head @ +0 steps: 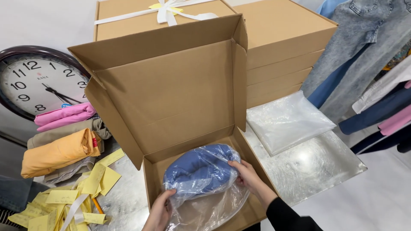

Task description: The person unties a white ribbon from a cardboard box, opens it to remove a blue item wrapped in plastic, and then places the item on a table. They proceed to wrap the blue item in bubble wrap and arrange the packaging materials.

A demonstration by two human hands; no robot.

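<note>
An open brown cardboard box point(195, 158) stands on a shiny metal table point(317, 167), its lid tilted up and back. Inside lies a blue folded garment in a clear plastic bag point(201, 171). My left hand point(160, 211) grips the bag's near left edge. My right hand point(248, 175) holds the bag's right side, close to the box's right wall. Both hands are shut on the bag, which rests partly on the box floor.
Stacked closed cardboard boxes point(278, 47), one tied with a white ribbon point(169, 10), stand behind. Clear bags point(287, 122) lie to the right. Folded clothes point(60, 149), a wall clock point(36, 81) and yellow paper slips point(64, 201) sit at left. Jeans point(359, 51) hang at right.
</note>
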